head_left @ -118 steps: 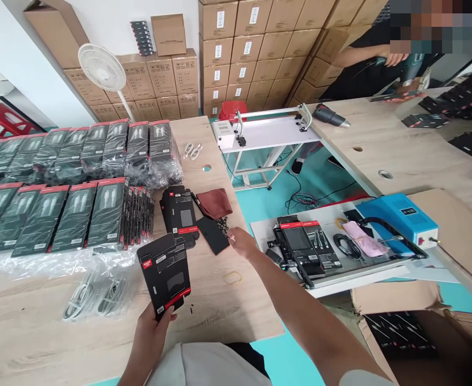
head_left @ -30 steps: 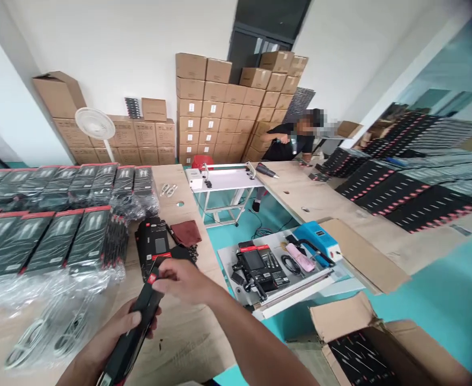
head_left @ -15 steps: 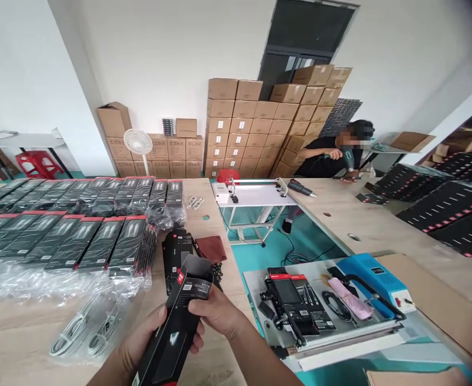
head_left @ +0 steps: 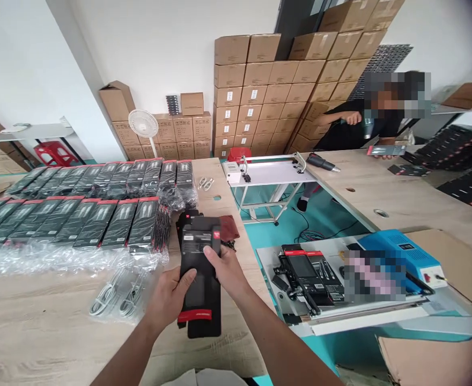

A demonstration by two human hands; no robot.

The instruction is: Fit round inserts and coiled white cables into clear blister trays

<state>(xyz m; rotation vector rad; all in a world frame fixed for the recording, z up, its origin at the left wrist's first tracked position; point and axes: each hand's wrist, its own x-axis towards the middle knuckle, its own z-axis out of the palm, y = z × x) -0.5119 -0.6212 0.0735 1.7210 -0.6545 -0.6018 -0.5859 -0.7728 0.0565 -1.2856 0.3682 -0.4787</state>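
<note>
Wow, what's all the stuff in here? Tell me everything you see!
black box: 1, black with red band, held in both hands
wrapped boxes: many, black and red, on the table
wooden table: 1, light brown, in front
bagged cables: 2 coils, white, on the table
cardboard cartons: many, brown, stacked by the wall
fan: 1, white, beside cartons
blue machine: 1, blue, right side
co-worker: 1, black shirt, far right
left hand: 1, on the box
right hand: 1, on the box

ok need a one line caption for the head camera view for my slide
The left hand and right hand hold a black-and-red box over a wooden table
</note>
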